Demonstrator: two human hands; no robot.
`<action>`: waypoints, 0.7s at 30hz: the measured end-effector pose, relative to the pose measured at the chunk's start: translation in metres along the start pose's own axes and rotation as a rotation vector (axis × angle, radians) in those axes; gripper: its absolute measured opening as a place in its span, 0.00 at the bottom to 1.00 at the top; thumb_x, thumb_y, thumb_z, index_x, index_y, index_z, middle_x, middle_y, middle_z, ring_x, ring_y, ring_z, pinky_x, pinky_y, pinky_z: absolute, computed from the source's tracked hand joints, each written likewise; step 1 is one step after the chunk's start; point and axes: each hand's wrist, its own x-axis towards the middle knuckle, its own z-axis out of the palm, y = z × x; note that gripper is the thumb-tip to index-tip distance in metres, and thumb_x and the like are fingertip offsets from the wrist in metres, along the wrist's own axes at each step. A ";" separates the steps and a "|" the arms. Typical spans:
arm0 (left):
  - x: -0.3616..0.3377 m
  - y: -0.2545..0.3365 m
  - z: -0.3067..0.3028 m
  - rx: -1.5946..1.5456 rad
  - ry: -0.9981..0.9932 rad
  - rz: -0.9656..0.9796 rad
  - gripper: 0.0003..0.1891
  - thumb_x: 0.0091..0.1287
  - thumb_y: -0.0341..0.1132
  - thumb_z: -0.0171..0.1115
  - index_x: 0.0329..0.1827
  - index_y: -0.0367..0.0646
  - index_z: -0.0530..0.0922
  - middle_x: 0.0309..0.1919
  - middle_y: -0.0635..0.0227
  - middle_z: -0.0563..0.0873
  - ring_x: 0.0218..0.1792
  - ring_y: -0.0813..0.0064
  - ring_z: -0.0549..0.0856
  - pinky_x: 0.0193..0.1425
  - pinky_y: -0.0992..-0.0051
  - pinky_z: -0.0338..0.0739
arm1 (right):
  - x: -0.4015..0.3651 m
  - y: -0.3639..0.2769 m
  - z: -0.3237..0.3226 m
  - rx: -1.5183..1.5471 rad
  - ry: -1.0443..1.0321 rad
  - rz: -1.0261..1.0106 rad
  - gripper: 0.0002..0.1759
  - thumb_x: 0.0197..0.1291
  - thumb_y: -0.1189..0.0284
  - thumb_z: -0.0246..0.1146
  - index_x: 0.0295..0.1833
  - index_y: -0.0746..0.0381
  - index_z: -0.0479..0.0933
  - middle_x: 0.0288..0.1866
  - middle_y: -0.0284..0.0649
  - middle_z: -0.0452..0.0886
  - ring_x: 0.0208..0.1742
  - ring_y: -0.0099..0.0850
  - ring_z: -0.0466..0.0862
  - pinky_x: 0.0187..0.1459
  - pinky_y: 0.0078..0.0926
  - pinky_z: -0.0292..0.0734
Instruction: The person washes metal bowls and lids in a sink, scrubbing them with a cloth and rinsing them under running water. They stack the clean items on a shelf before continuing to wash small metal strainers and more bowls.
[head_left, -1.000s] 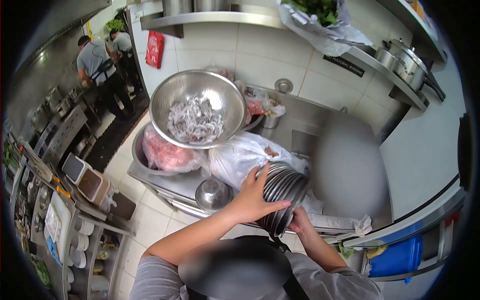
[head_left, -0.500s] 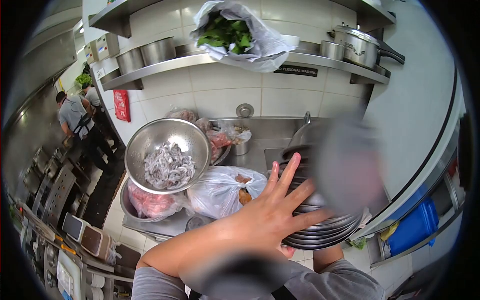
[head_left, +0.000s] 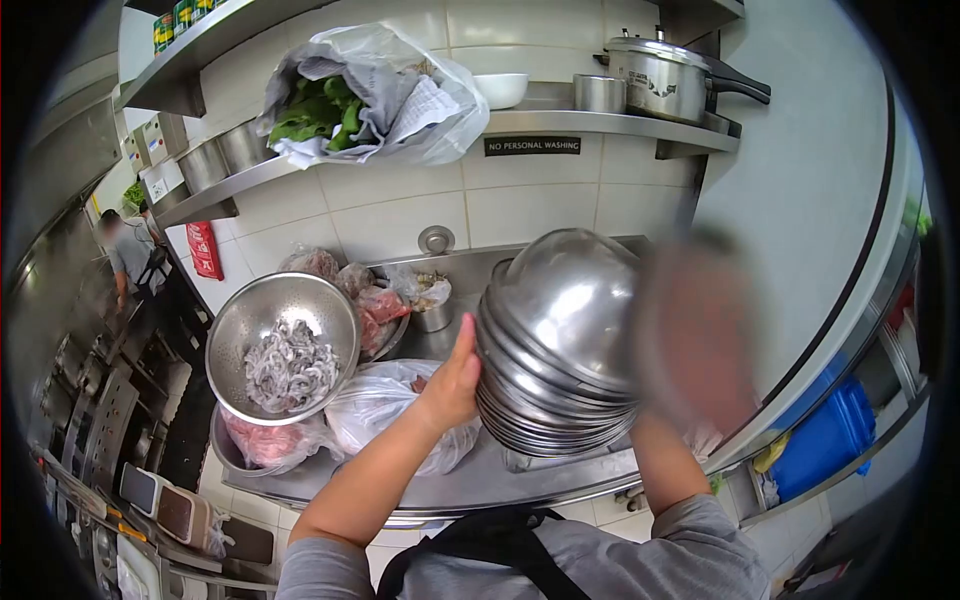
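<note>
Just past 12 o'clock, the left hand's [head_left: 455, 385] fingers are gripping the bowls [head_left: 555, 350] along their 9 o'clock side, the hidden right hand's grip is escaping me, and even two-sided support is looking wise.

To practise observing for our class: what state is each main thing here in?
Stack of metal bowls: nested, convex side toward the camera.
Left hand: against the stack's side.
Right hand: hidden.
Colander: holding greyish strips.
Basin: holding a bag with pink contents.
White bag: filled; closure unclear.
Bag of greens: open.
Pressure cooker: lid on.
</note>
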 end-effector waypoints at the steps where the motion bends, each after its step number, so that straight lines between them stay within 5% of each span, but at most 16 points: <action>1: 0.003 0.001 0.004 0.019 0.015 -0.004 0.56 0.56 0.21 0.67 0.79 0.54 0.35 0.72 0.25 0.44 0.70 0.30 0.61 0.67 0.54 0.69 | 0.009 0.005 -0.005 -0.274 -0.142 -0.154 0.10 0.69 0.73 0.45 0.53 0.60 0.63 0.77 0.50 0.53 0.74 0.48 0.63 0.72 0.44 0.60; 2: 0.005 0.003 0.008 0.038 0.031 -0.008 0.59 0.54 0.21 0.68 0.79 0.52 0.32 0.73 0.26 0.44 0.70 0.32 0.61 0.68 0.56 0.69 | 0.017 0.007 -0.009 -0.547 -0.282 -0.309 0.15 0.67 0.72 0.44 0.57 0.62 0.65 0.77 0.50 0.54 0.74 0.46 0.62 0.73 0.43 0.58; 3: -0.003 -0.001 0.016 0.186 -0.013 -0.064 0.59 0.55 0.22 0.68 0.78 0.44 0.29 0.73 0.31 0.53 0.69 0.38 0.67 0.66 0.59 0.71 | 0.026 0.006 -0.016 -0.724 -0.471 -0.498 0.29 0.61 0.72 0.41 0.70 0.62 0.59 0.77 0.48 0.55 0.76 0.42 0.60 0.74 0.41 0.56; 4: -0.026 -0.010 0.024 0.256 -0.148 -0.270 0.57 0.56 0.25 0.68 0.77 0.36 0.29 0.68 0.36 0.67 0.63 0.43 0.75 0.63 0.59 0.73 | 0.014 0.008 -0.039 -0.719 -0.472 -0.502 0.29 0.61 0.72 0.41 0.70 0.62 0.59 0.77 0.48 0.55 0.76 0.42 0.60 0.74 0.41 0.56; 6: -0.024 -0.004 0.036 0.332 -0.051 -0.299 0.56 0.56 0.27 0.68 0.75 0.29 0.30 0.59 0.39 0.76 0.55 0.43 0.81 0.58 0.59 0.76 | -0.020 0.015 -0.089 -0.377 -0.129 0.343 0.38 0.56 0.73 0.41 0.76 0.62 0.52 0.77 0.49 0.56 0.76 0.41 0.59 0.75 0.41 0.53; 9: -0.004 -0.033 0.040 0.452 -0.059 -0.133 0.57 0.55 0.29 0.70 0.75 0.30 0.30 0.58 0.39 0.77 0.52 0.41 0.81 0.57 0.58 0.77 | 0.031 0.018 -0.081 -0.426 -0.293 0.113 0.38 0.55 0.73 0.41 0.76 0.63 0.51 0.77 0.50 0.56 0.76 0.41 0.59 0.75 0.40 0.51; 10: 0.031 -0.012 0.027 0.269 0.035 -0.226 0.56 0.55 0.28 0.69 0.75 0.30 0.32 0.56 0.38 0.77 0.51 0.40 0.82 0.56 0.58 0.77 | 0.059 0.012 -0.067 -0.439 -0.365 0.041 0.38 0.55 0.73 0.41 0.76 0.63 0.51 0.77 0.50 0.56 0.76 0.40 0.60 0.75 0.39 0.51; 12: 0.077 -0.042 0.016 0.514 -0.009 -0.105 0.56 0.52 0.24 0.69 0.76 0.30 0.34 0.54 0.35 0.78 0.49 0.37 0.81 0.54 0.57 0.78 | 0.118 0.007 -0.044 -0.483 -0.215 0.062 0.36 0.60 0.69 0.40 0.77 0.63 0.49 0.77 0.50 0.57 0.75 0.40 0.62 0.73 0.38 0.55; 13: 0.115 -0.027 0.004 0.362 0.126 -0.098 0.55 0.52 0.21 0.67 0.76 0.31 0.35 0.57 0.33 0.76 0.52 0.36 0.80 0.56 0.57 0.77 | 0.157 0.013 -0.055 -0.655 -0.262 -0.097 0.34 0.62 0.69 0.44 0.75 0.63 0.51 0.76 0.52 0.57 0.74 0.41 0.63 0.72 0.38 0.57; 14: 0.147 -0.024 -0.005 0.333 0.106 -0.118 0.59 0.53 0.19 0.69 0.77 0.37 0.30 0.70 0.38 0.64 0.67 0.45 0.71 0.70 0.62 0.66 | 0.197 0.020 -0.064 -0.823 -0.307 -0.260 0.32 0.65 0.69 0.47 0.74 0.62 0.53 0.76 0.53 0.58 0.74 0.41 0.64 0.70 0.37 0.60; 18: 0.260 -0.049 -0.032 0.574 0.244 0.055 0.60 0.52 0.19 0.69 0.78 0.42 0.30 0.71 0.43 0.64 0.67 0.47 0.72 0.66 0.62 0.71 | 0.331 0.028 -0.027 -0.870 -0.329 -0.381 0.36 0.49 0.88 0.67 0.62 0.61 0.60 0.74 0.58 0.59 0.72 0.44 0.68 0.65 0.33 0.66; 20: 0.295 -0.065 -0.037 0.618 0.263 0.028 0.60 0.51 0.19 0.69 0.78 0.44 0.30 0.71 0.44 0.65 0.66 0.46 0.72 0.64 0.62 0.73 | 0.360 0.034 -0.017 -1.022 -0.427 -0.898 0.38 0.46 0.88 0.69 0.61 0.60 0.59 0.73 0.57 0.61 0.70 0.47 0.69 0.65 0.32 0.67; 21: 0.307 -0.075 -0.038 0.636 0.275 0.052 0.60 0.51 0.18 0.69 0.78 0.45 0.30 0.71 0.45 0.65 0.66 0.46 0.73 0.62 0.62 0.75 | 0.370 0.036 -0.019 -1.155 -0.358 -0.960 0.37 0.46 0.86 0.70 0.60 0.59 0.59 0.72 0.56 0.63 0.70 0.48 0.70 0.65 0.33 0.69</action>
